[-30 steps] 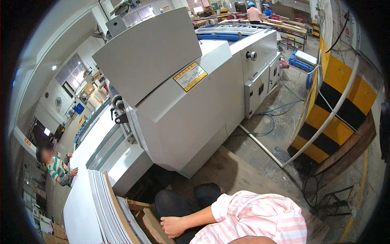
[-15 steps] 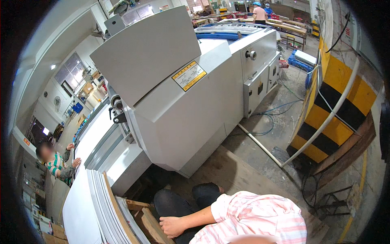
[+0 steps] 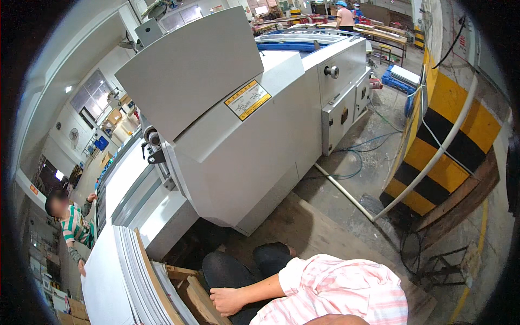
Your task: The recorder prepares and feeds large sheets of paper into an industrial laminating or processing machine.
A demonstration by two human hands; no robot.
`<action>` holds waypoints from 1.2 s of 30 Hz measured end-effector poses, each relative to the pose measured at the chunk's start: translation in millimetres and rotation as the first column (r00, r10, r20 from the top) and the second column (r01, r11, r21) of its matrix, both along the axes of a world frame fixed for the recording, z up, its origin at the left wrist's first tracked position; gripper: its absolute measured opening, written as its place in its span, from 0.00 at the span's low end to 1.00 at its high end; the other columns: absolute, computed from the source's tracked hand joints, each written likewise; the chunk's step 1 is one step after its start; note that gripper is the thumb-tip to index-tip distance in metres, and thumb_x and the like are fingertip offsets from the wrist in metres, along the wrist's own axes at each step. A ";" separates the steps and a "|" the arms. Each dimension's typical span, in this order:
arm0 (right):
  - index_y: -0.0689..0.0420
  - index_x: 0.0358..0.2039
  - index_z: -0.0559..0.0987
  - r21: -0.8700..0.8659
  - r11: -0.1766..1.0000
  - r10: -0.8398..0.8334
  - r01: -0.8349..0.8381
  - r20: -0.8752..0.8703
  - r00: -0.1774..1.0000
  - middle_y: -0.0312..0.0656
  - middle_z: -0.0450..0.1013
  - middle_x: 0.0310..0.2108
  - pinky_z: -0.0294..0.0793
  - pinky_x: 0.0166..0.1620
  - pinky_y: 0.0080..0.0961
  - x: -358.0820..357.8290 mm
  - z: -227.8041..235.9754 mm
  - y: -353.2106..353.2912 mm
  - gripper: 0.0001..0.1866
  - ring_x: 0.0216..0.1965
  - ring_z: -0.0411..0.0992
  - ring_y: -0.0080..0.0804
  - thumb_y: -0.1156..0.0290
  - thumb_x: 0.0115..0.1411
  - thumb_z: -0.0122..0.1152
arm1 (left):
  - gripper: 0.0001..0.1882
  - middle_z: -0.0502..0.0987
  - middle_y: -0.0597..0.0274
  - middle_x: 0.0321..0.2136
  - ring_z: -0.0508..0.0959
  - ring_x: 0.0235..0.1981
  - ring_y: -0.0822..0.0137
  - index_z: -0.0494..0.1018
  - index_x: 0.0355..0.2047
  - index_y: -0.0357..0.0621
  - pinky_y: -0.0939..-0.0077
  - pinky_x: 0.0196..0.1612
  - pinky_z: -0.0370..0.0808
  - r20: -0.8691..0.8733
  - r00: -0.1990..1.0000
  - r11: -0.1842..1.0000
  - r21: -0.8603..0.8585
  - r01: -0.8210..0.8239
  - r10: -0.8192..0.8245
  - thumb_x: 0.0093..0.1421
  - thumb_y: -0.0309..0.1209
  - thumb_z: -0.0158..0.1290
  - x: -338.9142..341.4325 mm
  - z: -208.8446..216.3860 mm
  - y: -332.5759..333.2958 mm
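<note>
My left hand rests low in the picture, beside my dark-trousered leg and the edge of a wooden pallet. Its fingers are curled down and the palm is hidden, so I cannot make out whether anything is in it. My right hand is out of the picture. To the left of my hand stands a tall stack of white sheets, with a brown board along its near side. A large light-grey machine fills the middle, with a white feed table joining it beyond the stack.
Across the stack a person in a green-striped shirt reaches toward the sheets. A yellow-and-black striped pillar, a pale pipe and a blue hose lie to the right. Far back, people stand near long tables.
The person across the stack has moved one hand from the feed table down to the stack's far edge. The view has shifted slightly; my left hand stays in place.
</note>
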State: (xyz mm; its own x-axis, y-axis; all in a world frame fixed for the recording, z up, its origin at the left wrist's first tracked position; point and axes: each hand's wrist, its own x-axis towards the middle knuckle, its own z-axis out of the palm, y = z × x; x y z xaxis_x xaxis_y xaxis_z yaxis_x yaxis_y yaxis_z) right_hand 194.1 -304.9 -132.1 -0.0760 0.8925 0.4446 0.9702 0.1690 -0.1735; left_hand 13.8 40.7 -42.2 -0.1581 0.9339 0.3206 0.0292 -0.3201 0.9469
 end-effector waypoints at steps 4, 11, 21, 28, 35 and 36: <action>0.57 0.17 0.79 0.021 0.998 0.052 -0.052 0.003 0.999 0.38 0.73 0.21 0.58 0.41 0.34 -4.8 8.8 8.7 0.19 0.31 0.68 0.35 0.53 0.49 0.56 | 0.11 0.71 0.50 0.20 0.68 0.17 0.61 0.68 0.23 0.23 0.69 0.17 0.70 0.094 0.996 0.999 0.042 -0.015 0.011 0.52 0.23 0.54 -17.3 7.8 16.9; 0.56 0.17 0.80 0.024 0.999 0.022 -0.022 -0.003 1.000 0.38 0.74 0.20 0.58 0.40 0.33 -1.0 -0.8 4.5 0.19 0.30 0.69 0.34 0.52 0.49 0.57 | 0.14 0.72 0.47 0.21 0.72 0.22 0.59 0.72 0.25 0.19 0.64 0.21 0.73 0.048 0.999 0.998 -0.053 -0.019 0.021 0.48 0.26 0.57 8.6 27.0 -32.4; 0.56 0.17 0.80 0.006 1.000 0.025 -0.025 0.014 1.000 0.37 0.74 0.20 0.57 0.40 0.33 -1.8 -0.7 5.7 0.20 0.31 0.68 0.33 0.51 0.49 0.57 | 0.15 0.74 0.46 0.22 0.72 0.20 0.58 0.72 0.27 0.19 0.63 0.22 0.71 -0.103 0.994 0.999 0.035 -0.040 0.043 0.47 0.27 0.57 1.2 17.6 -16.7; 0.56 0.17 0.80 0.022 1.000 0.016 -0.016 0.005 1.000 0.36 0.74 0.20 0.58 0.40 0.33 -2.9 -0.1 3.2 0.20 0.31 0.69 0.33 0.51 0.49 0.57 | 0.16 0.75 0.46 0.22 0.71 0.22 0.56 0.73 0.28 0.20 0.62 0.27 0.70 -0.083 0.994 0.997 0.030 -0.074 0.076 0.47 0.28 0.57 8.2 24.9 -36.4; 0.56 0.17 0.80 0.019 0.999 0.025 -0.025 0.003 1.000 0.37 0.74 0.20 0.58 0.40 0.33 -3.3 2.3 5.6 0.19 0.31 0.69 0.34 0.51 0.48 0.57 | 0.16 0.74 0.46 0.20 0.72 0.21 0.55 0.73 0.25 0.21 0.59 0.27 0.71 -0.262 0.955 0.989 0.063 -0.130 0.142 0.47 0.29 0.58 -4.9 16.1 -11.9; 0.56 0.17 0.80 0.020 0.999 0.027 -0.027 0.002 1.000 0.37 0.74 0.20 0.58 0.40 0.33 -3.8 2.2 6.6 0.19 0.31 0.69 0.34 0.51 0.48 0.57 | 0.16 0.74 0.46 0.20 0.72 0.21 0.55 0.73 0.25 0.21 0.59 0.27 0.71 -0.263 0.954 0.989 0.064 -0.132 0.144 0.47 0.29 0.58 -5.4 14.9 -9.2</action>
